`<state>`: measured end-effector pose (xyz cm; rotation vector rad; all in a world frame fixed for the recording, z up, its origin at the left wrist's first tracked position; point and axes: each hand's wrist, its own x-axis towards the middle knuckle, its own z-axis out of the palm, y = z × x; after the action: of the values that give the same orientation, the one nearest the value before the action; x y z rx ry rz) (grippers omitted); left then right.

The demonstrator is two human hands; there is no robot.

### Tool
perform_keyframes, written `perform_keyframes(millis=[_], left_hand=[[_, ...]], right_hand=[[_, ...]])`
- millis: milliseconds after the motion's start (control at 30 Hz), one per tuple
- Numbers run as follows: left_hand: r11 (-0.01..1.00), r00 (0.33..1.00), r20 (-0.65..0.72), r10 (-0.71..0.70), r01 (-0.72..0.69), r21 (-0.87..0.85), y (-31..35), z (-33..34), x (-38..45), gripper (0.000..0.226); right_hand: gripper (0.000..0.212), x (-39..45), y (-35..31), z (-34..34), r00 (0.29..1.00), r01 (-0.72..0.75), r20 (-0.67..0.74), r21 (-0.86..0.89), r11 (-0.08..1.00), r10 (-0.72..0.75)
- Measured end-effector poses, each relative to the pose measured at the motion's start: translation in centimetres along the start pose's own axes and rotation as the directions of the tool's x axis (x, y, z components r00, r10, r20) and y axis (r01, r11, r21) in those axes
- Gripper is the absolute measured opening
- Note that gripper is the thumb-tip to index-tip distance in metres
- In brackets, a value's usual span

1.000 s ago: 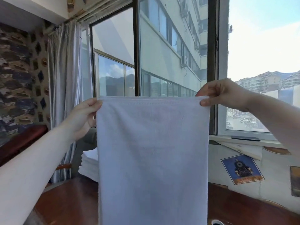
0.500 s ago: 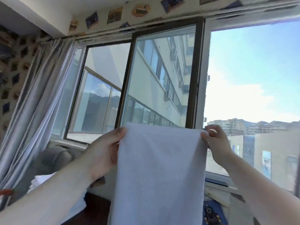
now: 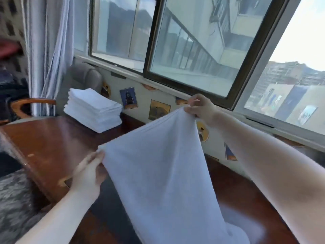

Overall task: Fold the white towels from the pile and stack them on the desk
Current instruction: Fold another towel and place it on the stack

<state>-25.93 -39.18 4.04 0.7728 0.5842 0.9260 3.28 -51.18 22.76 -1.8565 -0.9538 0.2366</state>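
Head view | left hand (image 3: 88, 175) pinches white towel (image 3: 158, 173) corner low | right hand (image 3: 198, 107) pinches other corner higher | folded stack (image 3: 93, 110) on desk (image 3: 52, 143)

No text, number or brand can be read anywhere. The picture cards (image 3: 128, 98) stuck on the wall under the window sill show only blurred images, and the white towel (image 3: 158, 173) bears no legible label.
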Motion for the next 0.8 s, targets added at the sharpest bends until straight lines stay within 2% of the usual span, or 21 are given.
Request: perform_keyframes(millis=[33, 133, 300, 467, 633, 800], left_hand=[[0.999, 0.998, -0.054, -0.011, 0.014, 0.047, -1.2, -1.6, 0.9, 0.010], [0.981, 0.980, -0.199, 0.012, 0.027, 0.192, -3.1, -5.5, 4.3, 0.013], [0.950, 0.962, -0.271, 0.032, 0.055, 0.308, -2.5, -10.9, 10.6, 0.013], [0.874, 0.983, -0.175, -0.061, 0.137, 0.466, -0.4, -16.7, 16.1, 0.014], [0.716, 0.985, -0.050, -0.166, 0.155, 0.681, 1.5, -21.0, 21.3, 0.011], [0.510, 0.971, -0.122, -0.206, 0.213, 0.834, 0.6, -24.4, 25.3, 0.010]], right_hand=[[0.023, 0.4, 2.2, 2.3, 0.999, -0.038, -0.014, -0.029, 0.999, 0.038], [0.019, 2.5, 6.6, 9.0, 0.993, -0.105, -0.054, -0.088, 0.991, 0.101], [0.016, 7.7, 8.4, 18.5, 0.988, -0.119, -0.115, -0.153, 0.981, 0.102], [0.013, 12.9, 8.3, 27.3, 0.992, -0.113, -0.081, -0.235, 0.965, 0.097], [0.009, 15.8, 9.0, 34.3, 0.986, -0.162, -0.085, -0.339, 0.927, 0.141], [0.008, 16.2, 11.5, 39.1, 0.975, -0.223, -0.074, -0.385, 0.896, 0.210]])
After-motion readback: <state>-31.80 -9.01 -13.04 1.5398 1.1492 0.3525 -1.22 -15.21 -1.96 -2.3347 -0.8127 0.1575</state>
